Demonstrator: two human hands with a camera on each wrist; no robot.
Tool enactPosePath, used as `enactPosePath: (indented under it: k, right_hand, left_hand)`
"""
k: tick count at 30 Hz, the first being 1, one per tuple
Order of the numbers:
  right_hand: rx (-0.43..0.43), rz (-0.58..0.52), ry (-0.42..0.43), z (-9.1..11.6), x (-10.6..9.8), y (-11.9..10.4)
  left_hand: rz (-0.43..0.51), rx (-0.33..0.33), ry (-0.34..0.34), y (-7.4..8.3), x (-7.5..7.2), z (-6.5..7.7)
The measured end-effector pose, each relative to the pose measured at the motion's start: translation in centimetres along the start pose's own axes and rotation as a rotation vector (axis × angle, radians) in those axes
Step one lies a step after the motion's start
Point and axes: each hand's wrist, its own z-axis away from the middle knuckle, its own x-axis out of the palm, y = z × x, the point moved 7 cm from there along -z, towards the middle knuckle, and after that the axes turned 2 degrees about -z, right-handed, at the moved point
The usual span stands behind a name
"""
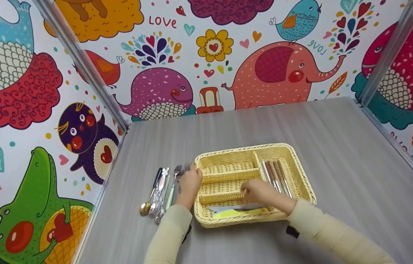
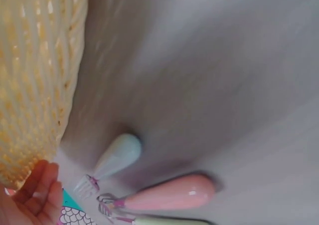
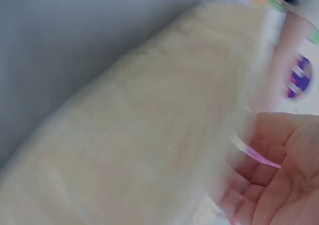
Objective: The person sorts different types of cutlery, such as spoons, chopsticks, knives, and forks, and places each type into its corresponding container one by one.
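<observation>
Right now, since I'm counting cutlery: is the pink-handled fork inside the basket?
No, the left wrist view shows the pink-handled fork lying on the table, outside the basket.

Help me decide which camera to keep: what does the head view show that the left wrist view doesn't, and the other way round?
Only the head view: the right hand, what look like chopsticks and knives lying inside the wicker basket, and a gold spoon left of it.

Only the left wrist view: a pink fork handle and, beside it, a whitish handle.

Both: the left hand at the basket, forks, a pale green handle, the grey tabletop and some printed wall.
</observation>
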Motion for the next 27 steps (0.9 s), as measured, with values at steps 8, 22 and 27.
enactPosePath:
  k: [8, 22, 27]
  right_hand:
    - [0.161, -0.038, 0.518, 1.5, -9.6, 7.1]
    - [0.504, 0.034, 0.425, 7.0, -6.3, 16.9]
    - [0.502, 0.019, 0.456, 6.7, -5.5, 16.7]
  left_hand:
    - [-0.002, 0.002, 0.015, -0.1, 0.0, 0.0]
    - [0.001, 0.022, 0.039, 0.1, 0.0, 0.0]
    - [-0.005, 0.023, 0.032, 0.1, 0.0, -0.1]
